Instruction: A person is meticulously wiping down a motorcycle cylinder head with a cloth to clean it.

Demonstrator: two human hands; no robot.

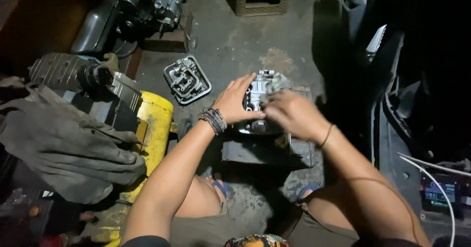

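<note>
Crouching over the concrete floor [245,41], I had the grey metal engine part [259,99] resting on a dark block [265,151] between my knees, which raised it off the grit and kept it level. My left hand [235,102] lay flat against its left side, fingers spread and pressing on the casting, I judge to stop it sliding on the block. My right hand [289,114] came over from the other side, its fingers curled on the part's right edge; it was blurred, so I could not tell how tightly they closed or whether they pinched anything small. A finned metal cover [187,80] lay face-up on the floor just left of the work, well apart from the block, within reach but out of the way. Further left sat a yellow machine [154,124] with a dirty grey rag [64,144] draped over it.
</note>
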